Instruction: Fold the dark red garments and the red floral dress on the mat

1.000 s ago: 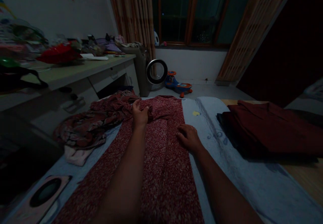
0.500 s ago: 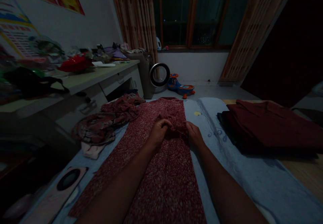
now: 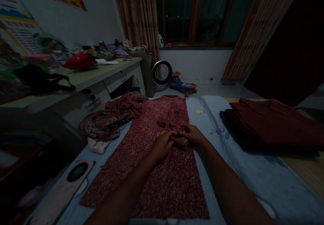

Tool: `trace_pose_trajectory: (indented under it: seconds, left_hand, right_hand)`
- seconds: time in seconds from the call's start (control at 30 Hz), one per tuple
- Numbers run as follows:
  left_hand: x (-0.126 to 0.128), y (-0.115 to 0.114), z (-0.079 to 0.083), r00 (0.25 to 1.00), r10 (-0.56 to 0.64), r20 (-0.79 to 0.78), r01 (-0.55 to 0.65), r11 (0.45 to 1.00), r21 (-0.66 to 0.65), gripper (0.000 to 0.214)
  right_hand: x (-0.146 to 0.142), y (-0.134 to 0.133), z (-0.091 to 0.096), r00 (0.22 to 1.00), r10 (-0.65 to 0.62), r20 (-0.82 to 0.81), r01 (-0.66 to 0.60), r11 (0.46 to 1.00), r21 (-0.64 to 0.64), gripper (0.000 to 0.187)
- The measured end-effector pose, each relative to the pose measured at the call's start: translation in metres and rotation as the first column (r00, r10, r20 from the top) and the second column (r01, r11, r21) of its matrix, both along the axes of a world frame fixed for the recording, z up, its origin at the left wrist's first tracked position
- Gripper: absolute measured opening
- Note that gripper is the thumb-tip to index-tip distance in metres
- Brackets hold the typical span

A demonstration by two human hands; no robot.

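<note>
A long red speckled garment (image 3: 152, 171) lies flat on a pale blue sheet (image 3: 240, 171) in front of me. My left hand (image 3: 162, 145) and my right hand (image 3: 193, 133) meet near the garment's right side, about halfway up. Both have their fingers closed on a small bunched fold of the red cloth between them. The room is dim, so the fold's shape is hard to make out.
A crumpled patterned cloth (image 3: 111, 120) lies left of the garment. Folded dark red fabric (image 3: 273, 123) is stacked at the right. A cluttered desk (image 3: 83, 76) runs along the left wall. A round fan (image 3: 162, 73) and a toy car (image 3: 182, 84) sit below the window.
My left hand came back from the garment's far end to its middle. Both hands drew together and pulled a fold of the cloth toward me.
</note>
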State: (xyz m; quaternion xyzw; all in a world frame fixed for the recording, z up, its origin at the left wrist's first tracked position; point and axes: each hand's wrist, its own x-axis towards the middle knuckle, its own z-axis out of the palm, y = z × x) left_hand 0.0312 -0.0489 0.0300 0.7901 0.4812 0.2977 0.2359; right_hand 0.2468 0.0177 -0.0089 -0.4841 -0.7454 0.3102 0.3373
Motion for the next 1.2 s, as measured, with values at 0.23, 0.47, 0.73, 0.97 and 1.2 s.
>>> trace_pose_trajectory:
  seconds: [0.23,0.47,0.73,0.97,1.2]
  left_hand:
    - [-0.013,-0.012,-0.004,0.985,-0.062,-0.161,0.068,0.997,0.033,0.023]
    - [-0.024,-0.027,-0.003,0.979,-0.005,0.203,-0.002,0.999,0.036,0.021]
    - [-0.029,-0.047,-0.02,0.943,0.2,0.267,-0.154,0.971,-0.184,0.016]
    - [-0.019,-0.052,-0.027,0.899,0.297,0.321,-0.205,0.935,-0.291,0.032]
    - [-0.006,-0.048,-0.029,0.794,0.355,0.493,-0.137,0.895,-0.424,0.031]
  right_hand:
    - [0.001,-0.003,0.023,0.997,-0.007,0.08,0.004,0.999,0.04,0.012]
    - [-0.01,-0.041,0.038,0.935,-0.209,-0.287,0.168,0.973,-0.16,0.023]
    - [-0.019,-0.084,0.021,0.846,-0.372,-0.382,0.214,0.893,-0.395,0.037]
    - [-0.034,-0.087,0.017,0.974,-0.225,-0.042,0.222,0.973,-0.059,0.03]
    - [-0.044,-0.088,0.02,0.992,-0.128,-0.006,0.128,0.99,-0.053,0.01]
